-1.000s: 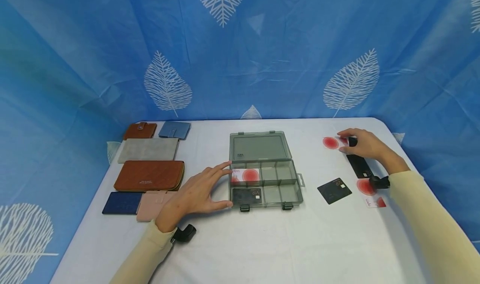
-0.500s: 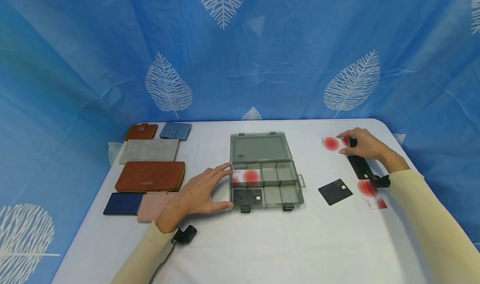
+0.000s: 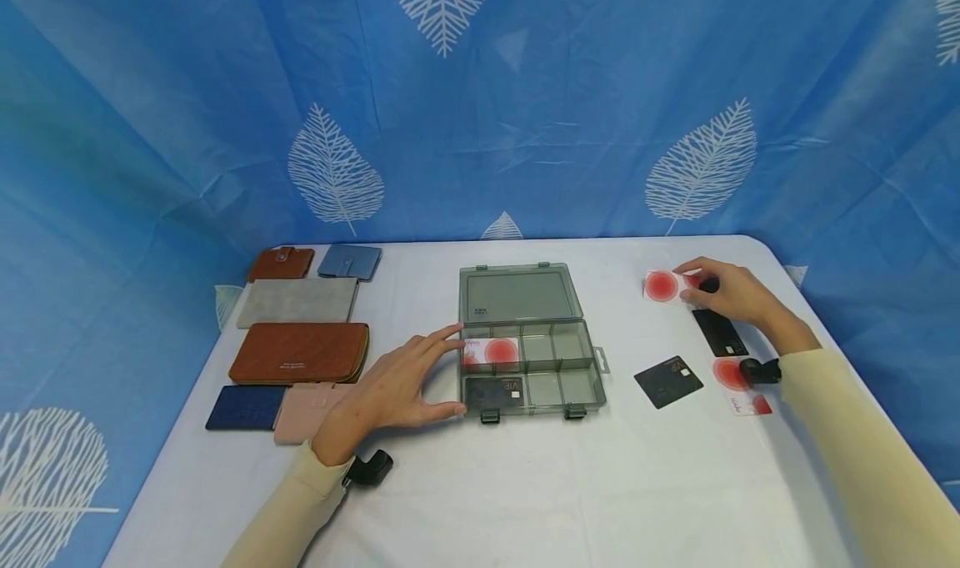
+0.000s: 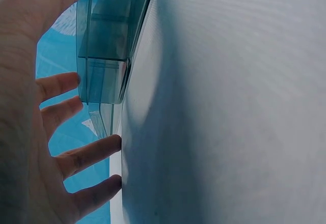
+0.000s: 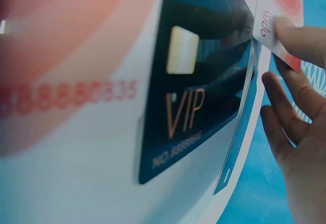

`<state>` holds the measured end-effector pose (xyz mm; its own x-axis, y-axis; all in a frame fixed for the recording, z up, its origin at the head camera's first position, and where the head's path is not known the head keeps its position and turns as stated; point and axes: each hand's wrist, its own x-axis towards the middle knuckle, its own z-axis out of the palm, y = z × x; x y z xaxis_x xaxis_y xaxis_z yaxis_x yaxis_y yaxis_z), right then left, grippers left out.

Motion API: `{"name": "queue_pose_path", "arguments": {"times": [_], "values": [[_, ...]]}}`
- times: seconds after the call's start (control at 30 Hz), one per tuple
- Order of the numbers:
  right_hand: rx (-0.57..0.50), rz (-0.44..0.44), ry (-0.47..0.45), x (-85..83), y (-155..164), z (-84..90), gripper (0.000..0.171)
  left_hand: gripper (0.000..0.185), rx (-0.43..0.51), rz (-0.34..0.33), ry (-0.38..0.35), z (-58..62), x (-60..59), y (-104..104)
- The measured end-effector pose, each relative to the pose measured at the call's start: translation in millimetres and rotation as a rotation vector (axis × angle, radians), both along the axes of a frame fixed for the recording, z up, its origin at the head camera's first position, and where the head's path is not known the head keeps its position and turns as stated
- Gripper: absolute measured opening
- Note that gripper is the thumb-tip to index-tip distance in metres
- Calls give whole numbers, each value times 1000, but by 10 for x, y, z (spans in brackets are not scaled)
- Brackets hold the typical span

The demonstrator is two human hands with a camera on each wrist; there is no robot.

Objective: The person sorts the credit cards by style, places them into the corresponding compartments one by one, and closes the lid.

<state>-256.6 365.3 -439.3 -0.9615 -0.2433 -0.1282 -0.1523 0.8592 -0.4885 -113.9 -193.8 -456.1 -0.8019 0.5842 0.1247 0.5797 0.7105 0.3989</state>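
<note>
My right hand (image 3: 738, 293) pinches a red-and-white card (image 3: 662, 286) at the back right of the table. Seen from the right wrist, the thumb is on the face of that card (image 5: 277, 10) and a finger lies behind it. My left hand (image 3: 397, 384) is spread, fingertips and thumb at the left side of a smoky clear divided box (image 3: 581, 384) whose lid (image 3: 517, 293) lies folded back. Inside the box are a red-and-white card (image 3: 498, 351) and a black VIP card (image 3: 493, 392). Below my right hand lie a black card (image 3: 718, 333) and another red-and-white card (image 3: 742, 397).
Another black VIP card (image 3: 669, 382) lies between the box and my right arm. On the left stand several wallets: large brown (image 3: 300, 353), grey (image 3: 300, 301), navy (image 3: 243, 407), pink (image 3: 307, 409), small brown (image 3: 280, 263) and blue (image 3: 350, 261). A blue curtain (image 3: 555, 134) hangs behind.
My right thumb and fingers have closed on the far red-and-white card, and it has come up slightly. The left hand and the box have stayed put.
</note>
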Motion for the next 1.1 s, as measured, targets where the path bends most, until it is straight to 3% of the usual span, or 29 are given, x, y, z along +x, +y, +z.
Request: {"name": "queue_pose_path", "arguments": {"times": [0.17, 0.47, 0.8, 1.1], "values": [[-54, -29, 29, 57, -25, -24, 40, 95, -8, 7, -3, -1, 7, 6], [-79, -60, 91, 202, -205, -39, 39, 95, -10, 7, 18, -15, 13, 5], [-141, -44, 224, 439, -696, 247, 39, 93, 3, 0, 12, -43, 19, 4], [-252, 86, 284, 677, -1229, 491, 33, 92, 5, -3, 30, -67, 14, -15]]}}
